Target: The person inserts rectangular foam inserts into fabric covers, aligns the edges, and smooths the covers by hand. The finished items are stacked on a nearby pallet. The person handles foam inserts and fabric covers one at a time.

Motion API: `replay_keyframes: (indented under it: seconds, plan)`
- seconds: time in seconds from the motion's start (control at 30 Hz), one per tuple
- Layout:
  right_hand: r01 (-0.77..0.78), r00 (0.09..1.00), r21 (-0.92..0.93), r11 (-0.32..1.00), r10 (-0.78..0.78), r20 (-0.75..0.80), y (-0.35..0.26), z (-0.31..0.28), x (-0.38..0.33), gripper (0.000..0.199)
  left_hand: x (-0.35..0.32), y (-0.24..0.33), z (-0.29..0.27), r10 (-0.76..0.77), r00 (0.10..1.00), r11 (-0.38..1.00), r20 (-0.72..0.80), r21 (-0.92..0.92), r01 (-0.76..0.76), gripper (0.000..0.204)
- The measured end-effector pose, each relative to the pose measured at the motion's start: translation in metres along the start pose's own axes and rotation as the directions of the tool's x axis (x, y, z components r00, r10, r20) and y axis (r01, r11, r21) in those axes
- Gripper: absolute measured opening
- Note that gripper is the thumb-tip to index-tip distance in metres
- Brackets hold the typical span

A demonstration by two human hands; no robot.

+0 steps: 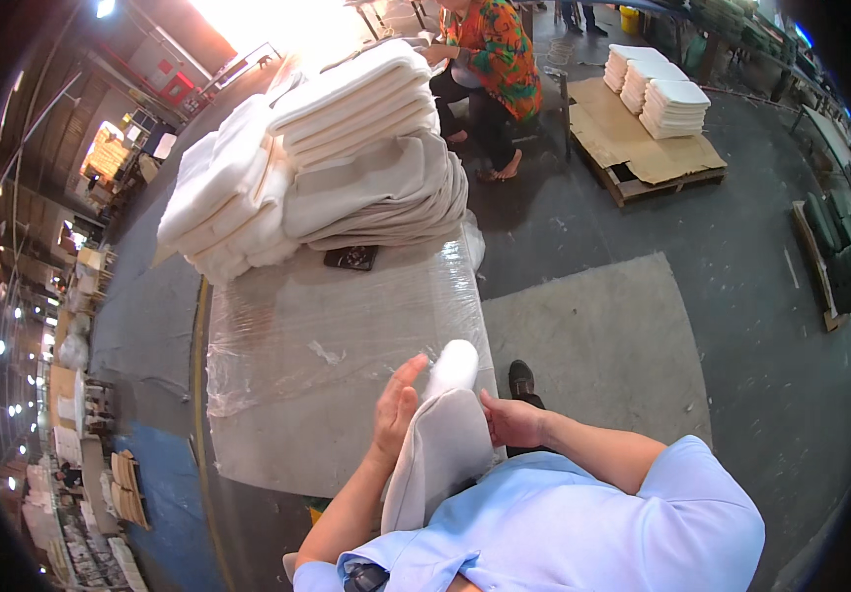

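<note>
In front of my body is a light grey fabric cover, upright and leaning against my shirt. A rolled or folded white foam-like pad sticks out of its upper end. My right hand pinches the cover's right edge, the thumb on top. On the other side, my left hand lies along the pad and cover with its fingers stretched out. How much of the pad sits inside the cover is hidden. Both are above the near right edge of a table wrapped in clear plastic film.
Stacked white pads and folded grey covers occupy the table's far end, with a dark patterned flat item before them. Beyond, a co-worker in a patterned shirt sits low. A pallet holds white stacks at far right.
</note>
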State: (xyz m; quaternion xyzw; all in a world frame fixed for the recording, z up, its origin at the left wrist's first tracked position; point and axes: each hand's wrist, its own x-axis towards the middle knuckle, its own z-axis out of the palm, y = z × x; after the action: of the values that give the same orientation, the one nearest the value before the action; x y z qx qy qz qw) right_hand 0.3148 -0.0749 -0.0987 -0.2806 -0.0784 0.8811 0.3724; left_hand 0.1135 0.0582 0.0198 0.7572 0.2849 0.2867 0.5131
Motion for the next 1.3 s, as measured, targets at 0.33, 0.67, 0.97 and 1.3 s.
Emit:
replay_keyframes:
  seconds: [0.33, 0.67, 0.97, 1.3]
  plan:
    - [-0.109, 0.936, 0.12, 0.987, 0.061, 0.346, -0.023, 0.023, -0.006, 0.085, -0.015, 0.05, 0.003, 0.332, 0.935, 0.752, 0.121, 0.564, -0.34, 0.048]
    - [-0.161, 0.927, 0.223, 0.961, 0.07, 0.367, -0.018, 0.045, -0.023, 0.073, -0.03, 0.062, 0.0, 0.333, 0.935, 0.784, 0.121, 0.516, -0.346, 0.06]
    - [0.059, 0.916, -0.222, 0.973, 0.036, 0.399, -0.051, 0.08, -0.035, 0.041, -0.042, 0.04, -0.005, -0.136, 0.965, 0.978, -0.225, 0.126, 0.167, 0.024]
    - [0.501, 0.844, -0.617, 0.607, -0.185, 0.503, -0.073, 0.154, -0.041, 0.023, -0.067, 0.048, -0.034, -0.31, 0.936, 0.949, 0.167, -0.003, 0.315, 0.019]
